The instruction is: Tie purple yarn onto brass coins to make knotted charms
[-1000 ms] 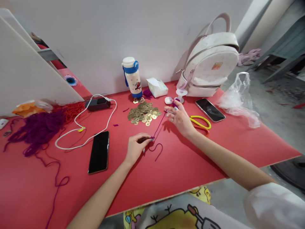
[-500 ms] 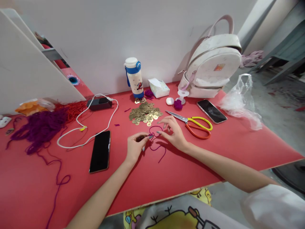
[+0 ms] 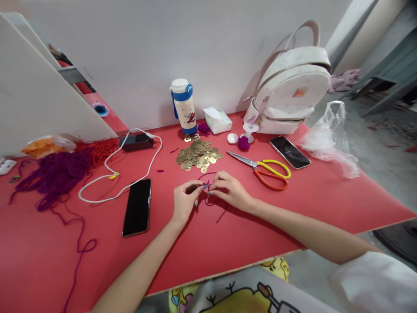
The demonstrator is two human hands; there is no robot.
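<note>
My left hand (image 3: 184, 201) is closed, thumb and fingers pinching a purple yarn (image 3: 222, 212); something dark and coin-like is tucked under the fingers, mostly hidden. Close against those fingertips, my right hand (image 3: 235, 192) is closed in a pinch on the same yarn. One loop of it curves above the hands, and a loose tail lies on the red tabletop (image 3: 192, 256) below them. Just beyond the hands spreads a pile of brass coins with holes (image 3: 197, 154). Scissors (image 3: 272, 168) with yellow and orange handles lie to the right of my right hand.
A black phone (image 3: 137, 208), a white cable (image 3: 107, 200) and a purple yarn heap (image 3: 61, 174) lie left. Behind stand a bottle (image 3: 185, 108), a tissue pack (image 3: 219, 123) and a white backpack (image 3: 289, 91). Another phone (image 3: 289, 152) and a plastic bag (image 3: 329, 137) are right.
My right hand has moved left and closed its fingers at the yarn by my left fingertips. The yarn loop above has shifted; my left hand stays about where it was.
</note>
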